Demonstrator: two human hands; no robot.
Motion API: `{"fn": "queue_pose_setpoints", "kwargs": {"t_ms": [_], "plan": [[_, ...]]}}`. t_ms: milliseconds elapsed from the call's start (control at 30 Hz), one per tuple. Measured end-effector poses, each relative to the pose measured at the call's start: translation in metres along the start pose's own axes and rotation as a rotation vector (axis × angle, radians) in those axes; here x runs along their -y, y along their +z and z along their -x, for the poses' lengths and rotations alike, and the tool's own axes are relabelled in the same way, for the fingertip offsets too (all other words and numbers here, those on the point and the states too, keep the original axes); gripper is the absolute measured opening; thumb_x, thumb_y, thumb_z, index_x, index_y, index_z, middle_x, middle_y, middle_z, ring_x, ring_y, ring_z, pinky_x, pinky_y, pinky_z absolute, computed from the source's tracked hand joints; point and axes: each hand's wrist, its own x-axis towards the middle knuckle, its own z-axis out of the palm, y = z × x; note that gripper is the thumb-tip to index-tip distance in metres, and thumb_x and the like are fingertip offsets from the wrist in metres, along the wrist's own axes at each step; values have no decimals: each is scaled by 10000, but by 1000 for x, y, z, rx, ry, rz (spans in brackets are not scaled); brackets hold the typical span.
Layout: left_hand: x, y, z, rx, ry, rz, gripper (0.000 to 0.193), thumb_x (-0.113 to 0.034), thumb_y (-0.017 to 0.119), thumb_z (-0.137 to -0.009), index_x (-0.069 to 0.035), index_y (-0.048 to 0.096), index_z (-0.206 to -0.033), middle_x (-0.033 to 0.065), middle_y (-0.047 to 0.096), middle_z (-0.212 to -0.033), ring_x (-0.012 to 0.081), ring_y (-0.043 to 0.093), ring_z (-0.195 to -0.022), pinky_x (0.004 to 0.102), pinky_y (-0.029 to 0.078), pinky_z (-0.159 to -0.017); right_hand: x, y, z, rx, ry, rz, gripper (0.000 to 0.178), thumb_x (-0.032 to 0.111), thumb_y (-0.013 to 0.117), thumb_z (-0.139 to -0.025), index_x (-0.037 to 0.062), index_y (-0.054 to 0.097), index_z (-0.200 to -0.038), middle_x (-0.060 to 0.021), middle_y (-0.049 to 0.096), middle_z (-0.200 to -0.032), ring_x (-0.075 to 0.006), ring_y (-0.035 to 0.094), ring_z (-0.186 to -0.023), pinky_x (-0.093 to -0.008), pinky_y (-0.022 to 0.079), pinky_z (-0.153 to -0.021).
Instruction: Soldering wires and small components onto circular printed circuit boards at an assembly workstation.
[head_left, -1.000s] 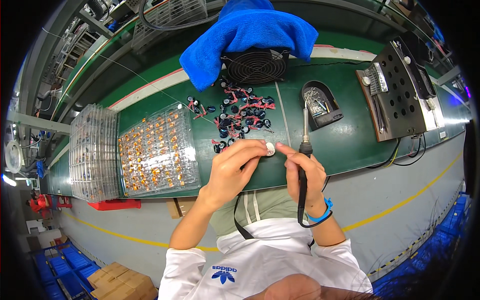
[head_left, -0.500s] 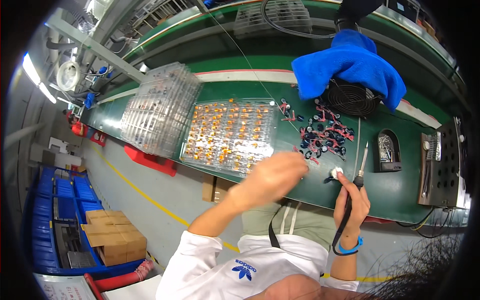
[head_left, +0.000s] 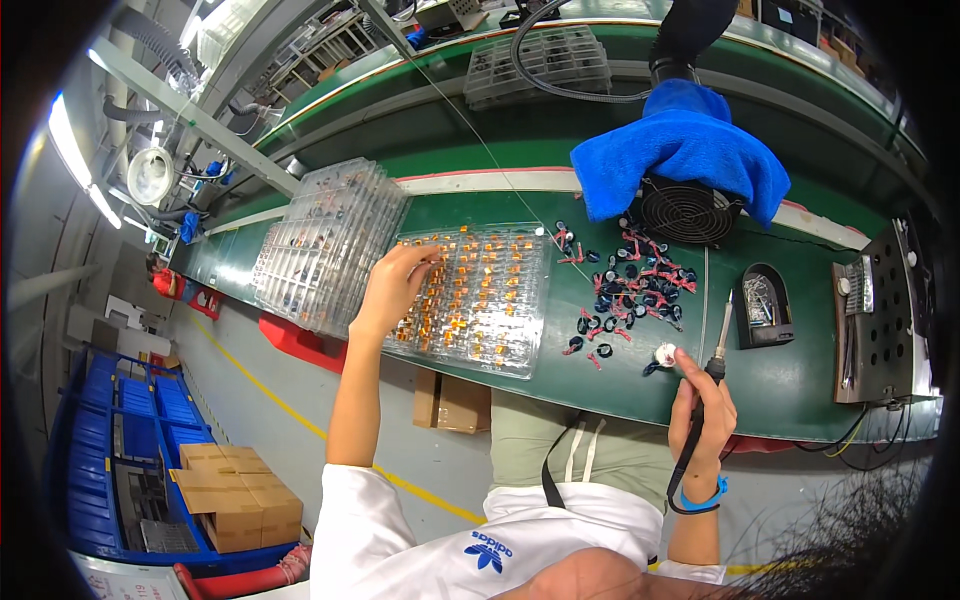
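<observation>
My left hand (head_left: 392, 290) is over the far left part of a clear plastic tray (head_left: 535, 310) that carries rows of small orange-and-metal parts (head_left: 462, 290). Its fingers are pinched together, and whatever lies between them is too small to make out. In my right hand (head_left: 708, 420) is a soldering iron (head_left: 718, 352), its tip pointing away from me. The index fingertip of that hand touches a small round white piece (head_left: 665, 354) with a dark part beside it on the green bench. Between the tray and the iron lies a loose pile of small dark round parts with red wires (head_left: 640, 285).
A stack of clear trays (head_left: 330, 245) stands left of the tray. Behind the pile is a black fan (head_left: 688, 210) draped with a blue cloth (head_left: 680, 150). To the right are a dark holder (head_left: 765, 310) with metal bits and a perforated metal box (head_left: 895, 320).
My left hand has moved left and away from me, from beside the pile to the tray's far left part. My right hand keeps the iron in nearly the same place.
</observation>
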Motion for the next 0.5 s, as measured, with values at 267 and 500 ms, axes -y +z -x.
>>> {"fn": "queue_pose_setpoints", "kwargs": {"t_ms": [267,500], "plan": [[-71,28,-9,-170,-319,811,230,87,700,-940,79,672,-1168,127,734,-1074,187,733,-1008,299,607,-875,-2,-6,1,-7,-3,-5,284,-121,604,-946,-25,588,-1212,-203,777,-1138,-262,733,-835,-336,579,-761],[-165,79,-16,62,-164,1220,192,137,711,-899,76,715,-1081,175,692,-1187,198,687,-1072,312,589,-930,2,-18,15,20,13,-78,312,-67,608,-990,16,533,-1281,-249,764,-1140,-227,710,-682,-325,593,-672]]}}
